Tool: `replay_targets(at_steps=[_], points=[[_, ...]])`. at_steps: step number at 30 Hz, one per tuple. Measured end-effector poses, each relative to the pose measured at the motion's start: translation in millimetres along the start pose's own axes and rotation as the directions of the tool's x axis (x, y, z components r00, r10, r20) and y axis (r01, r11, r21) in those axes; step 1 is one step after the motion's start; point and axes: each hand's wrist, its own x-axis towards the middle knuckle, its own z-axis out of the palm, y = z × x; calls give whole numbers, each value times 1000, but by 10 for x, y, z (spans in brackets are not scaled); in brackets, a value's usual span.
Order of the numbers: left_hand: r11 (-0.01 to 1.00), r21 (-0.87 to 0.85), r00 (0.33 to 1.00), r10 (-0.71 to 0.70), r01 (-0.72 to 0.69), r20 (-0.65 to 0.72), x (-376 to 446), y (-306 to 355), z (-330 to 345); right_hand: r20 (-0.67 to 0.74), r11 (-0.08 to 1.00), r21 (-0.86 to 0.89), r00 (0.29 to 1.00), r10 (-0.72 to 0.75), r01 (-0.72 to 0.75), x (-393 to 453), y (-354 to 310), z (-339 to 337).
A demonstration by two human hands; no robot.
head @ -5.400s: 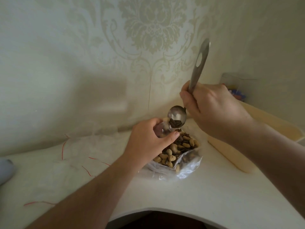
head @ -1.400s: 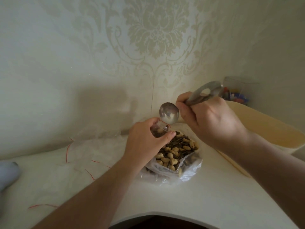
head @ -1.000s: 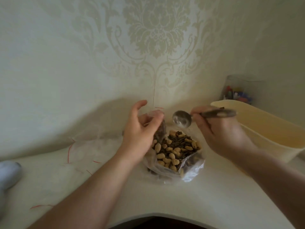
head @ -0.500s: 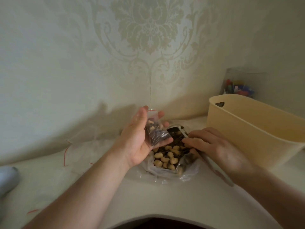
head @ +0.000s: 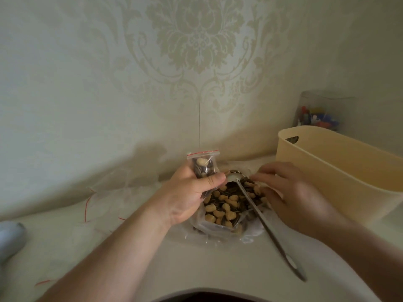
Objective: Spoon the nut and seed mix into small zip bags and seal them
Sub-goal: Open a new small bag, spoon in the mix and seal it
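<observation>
Small zip bag (head: 204,165) sits upright in the left hand (head: 189,192), grip clamped round its lower half, thumb across the front. Red zip strip on top, above the fingers; can't tell if it's sealed. Seeds and a nut visible inside.

Just right of and below that grip: big open bag (head: 226,214) of nut and seed mix (head: 224,205) on the worktop (head: 218,269). Spoon (head: 261,216) lies in it, bowl on the mix near the left thumb, handle running out over the bag's edge toward the camera, end on the worktop.

Right hand (head: 292,197) hovers over the right edge of the big bag, fingers straight and apart, holding nothing; blurred, so contact with the bag unclear.

Right of that hand: beige tub (head: 327,166). Behind it, clear container (head: 320,114) with coloured bits. Left of the left hand: empty zip bags (head: 113,192) with red strips, flat on the worktop.
</observation>
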Motion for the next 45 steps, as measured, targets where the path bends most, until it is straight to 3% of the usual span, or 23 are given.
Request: replay_targets(at_steps=[2,4,5,7,9,14,18,23,28,31,33,36,45], points=[[998,66,1000,4,-3,-4,0,-30,1,-40,959,185,973,226,-215,186,-164,2],[991,125,998,54,-51,-16,-1,-44,41,86,812,393,896,436,-432,416,-322,7],[987,141,996,88,-83,-28,-5,-38,66,194,705,506,862,468,-496,517,-384,30],[979,146,985,153,-139,-84,-21,-26,94,333,504,695,851,405,-512,677,-459,146],[976,151,975,176,-155,-135,-25,-23,104,345,373,787,852,393,-491,750,-506,276],[965,232,971,161,-118,-177,-12,-52,102,258,205,886,809,527,-416,742,-497,441],[959,261,977,152,-110,-147,-8,-86,129,178,205,903,763,622,-377,703,-427,390],[941,313,970,184,-126,-161,-24,-87,171,238,64,931,732,638,-359,651,-464,363],[841,522,961,245,-146,-126,-38,-78,118,236,78,930,745,624,-360,623,-494,358],[880,444,969,230,-170,-85,-61,-49,136,232,86,928,744,627,-362,630,-509,330],[895,394,947,285,-208,-148,-39,8,160,214,98,931,742,635,-352,632,-512,313],[872,425,919,347,-243,-185,18,109,195,201,106,932,736,647,-347,633,-522,267],[876,439,920,321,-199,-225,244,158,204,172,159,914,711,682,-374,610,-454,243]])
